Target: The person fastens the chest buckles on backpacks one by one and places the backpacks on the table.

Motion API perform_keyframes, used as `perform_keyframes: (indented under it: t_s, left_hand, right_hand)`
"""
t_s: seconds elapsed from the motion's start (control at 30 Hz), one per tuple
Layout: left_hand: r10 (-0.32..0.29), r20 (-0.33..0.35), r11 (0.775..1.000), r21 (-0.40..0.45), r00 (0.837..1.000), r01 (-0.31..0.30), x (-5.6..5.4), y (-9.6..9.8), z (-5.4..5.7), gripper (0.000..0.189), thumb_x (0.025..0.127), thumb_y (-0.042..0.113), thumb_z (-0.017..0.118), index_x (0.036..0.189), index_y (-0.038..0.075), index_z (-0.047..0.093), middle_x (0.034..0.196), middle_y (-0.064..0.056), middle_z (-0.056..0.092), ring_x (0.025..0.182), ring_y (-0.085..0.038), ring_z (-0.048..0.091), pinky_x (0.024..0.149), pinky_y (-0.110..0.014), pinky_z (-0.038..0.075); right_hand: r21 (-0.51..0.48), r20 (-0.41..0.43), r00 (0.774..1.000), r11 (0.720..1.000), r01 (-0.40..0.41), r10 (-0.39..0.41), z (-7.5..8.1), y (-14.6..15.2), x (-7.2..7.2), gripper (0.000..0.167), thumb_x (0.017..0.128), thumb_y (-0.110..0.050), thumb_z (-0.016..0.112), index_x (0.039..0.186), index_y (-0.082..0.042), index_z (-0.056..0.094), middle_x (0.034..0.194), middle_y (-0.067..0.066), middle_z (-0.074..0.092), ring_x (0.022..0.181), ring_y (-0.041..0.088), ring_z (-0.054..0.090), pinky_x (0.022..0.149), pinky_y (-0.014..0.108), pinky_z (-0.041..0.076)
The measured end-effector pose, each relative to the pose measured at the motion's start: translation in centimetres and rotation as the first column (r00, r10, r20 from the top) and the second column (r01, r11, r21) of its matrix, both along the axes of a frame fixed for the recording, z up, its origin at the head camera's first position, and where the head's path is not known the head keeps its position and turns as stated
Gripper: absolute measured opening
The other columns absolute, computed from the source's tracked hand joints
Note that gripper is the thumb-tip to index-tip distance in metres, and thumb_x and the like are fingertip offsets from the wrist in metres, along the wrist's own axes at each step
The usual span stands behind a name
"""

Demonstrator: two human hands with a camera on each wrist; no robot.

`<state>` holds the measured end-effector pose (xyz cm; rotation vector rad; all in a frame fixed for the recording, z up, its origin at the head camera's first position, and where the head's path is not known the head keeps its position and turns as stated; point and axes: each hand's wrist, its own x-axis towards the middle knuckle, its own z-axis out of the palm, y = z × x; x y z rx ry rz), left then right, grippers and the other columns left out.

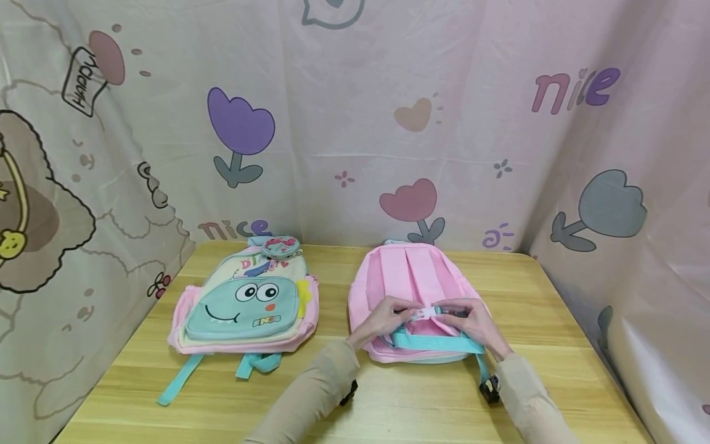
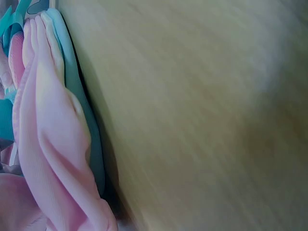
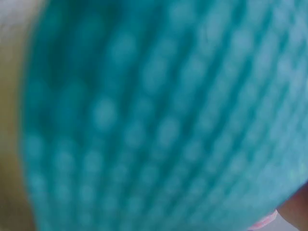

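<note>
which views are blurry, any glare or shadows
Head view: clear enough to show the white buckle, with pale glare on the table; left wrist view: table blurred, a shadow beside the pink backpack; right wrist view: turquoise strap badly out of focus.

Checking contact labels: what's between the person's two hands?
Head view: a white buckle lies between the left hand and right hand, over the pink backpack.

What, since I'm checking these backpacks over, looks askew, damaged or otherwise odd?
Nothing looks spilled or plainly damaged. Mildly untidy: a turquoise strap trails from the lower edge of the cartoon-face backpack, slanting across the table. The pink backpack lies front down, likely on purpose, since the left hand and right hand hold its white buckle.
</note>
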<state>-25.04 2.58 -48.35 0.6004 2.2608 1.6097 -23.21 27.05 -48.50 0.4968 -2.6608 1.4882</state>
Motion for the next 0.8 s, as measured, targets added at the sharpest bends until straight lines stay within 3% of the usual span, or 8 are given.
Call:
perform_keyframes:
  t_s: [0.27, 0.43, 0.53, 0.7, 0.8]
  left_hand:
    - [0.012, -0.025, 0.999, -0.036, 1.0, -0.013, 0.04, 0.06, -0.23, 0.025, 0.1, 0.016, 0.062, 0.122, 0.011, 0.074, 0.116, -0.009, 0.076, 0.08, -0.008, 0.067, 0.087, -0.025, 0.05]
    - [0.009, -0.048, 0.998, -0.054, 0.999, -0.011, 0.07, 0.07, -0.21, 0.024, 0.1, 0.017, 0.062, 0.12, 0.012, 0.074, 0.122, -0.008, 0.074, 0.093, -0.008, 0.067, 0.098, -0.035, 0.051]
    - [0.006, -0.051, 0.998, -0.056, 0.999, -0.009, 0.13, 0.08, -0.15, 0.024, 0.1, 0.018, 0.062, 0.12, 0.012, 0.074, 0.124, -0.008, 0.073, 0.097, -0.009, 0.068, 0.103, -0.039, 0.05]
    - [0.005, -0.065, 0.999, -0.045, 0.998, -0.008, 0.08, 0.12, -0.2, 0.023, 0.1, 0.015, 0.062, 0.119, 0.008, 0.074, 0.121, -0.011, 0.074, 0.093, -0.017, 0.073, 0.103, -0.04, 0.05]
    - [0.018, -0.06, 0.999, -0.04, 0.998, -0.02, 0.08, 0.2, -0.16, 0.022, 0.099, 0.013, 0.063, 0.116, 0.008, 0.075, 0.117, -0.011, 0.075, 0.087, -0.018, 0.074, 0.098, -0.034, 0.05]
  right_hand:
    - [0.033, -0.023, 0.999, 0.999, -0.032, 0.033, -0.28, 0.02, 0.1, 0.028, 0.085, -0.016, 0.08, 0.112, -0.008, 0.077, 0.101, 0.012, 0.077, 0.081, 0.002, 0.057, 0.071, 0.021, 0.046]
    - [0.088, -0.09, 0.994, 0.995, -0.048, 0.056, -0.65, 0.19, -0.09, 0.027, 0.085, -0.014, 0.08, 0.111, -0.01, 0.076, 0.094, 0.008, 0.07, 0.079, 0.011, 0.055, 0.07, 0.022, 0.044]
    - [0.095, -0.091, 0.994, 0.994, -0.051, 0.06, -0.56, 0.02, -0.17, 0.025, 0.084, -0.014, 0.081, 0.108, -0.009, 0.076, 0.088, 0.004, 0.068, 0.077, 0.01, 0.055, 0.07, 0.022, 0.044]
    - [0.106, -0.047, 0.998, 0.994, -0.038, 0.043, -0.11, -0.45, 0.0, 0.022, 0.084, -0.016, 0.081, 0.104, -0.008, 0.076, 0.078, -0.004, 0.065, 0.072, 0.003, 0.054, 0.068, 0.02, 0.044]
    - [0.107, -0.036, 0.999, 0.994, -0.023, 0.027, 0.01, -0.62, 0.17, 0.021, 0.084, -0.015, 0.082, 0.103, -0.007, 0.076, 0.078, -0.003, 0.066, 0.074, 0.003, 0.054, 0.07, 0.02, 0.045]
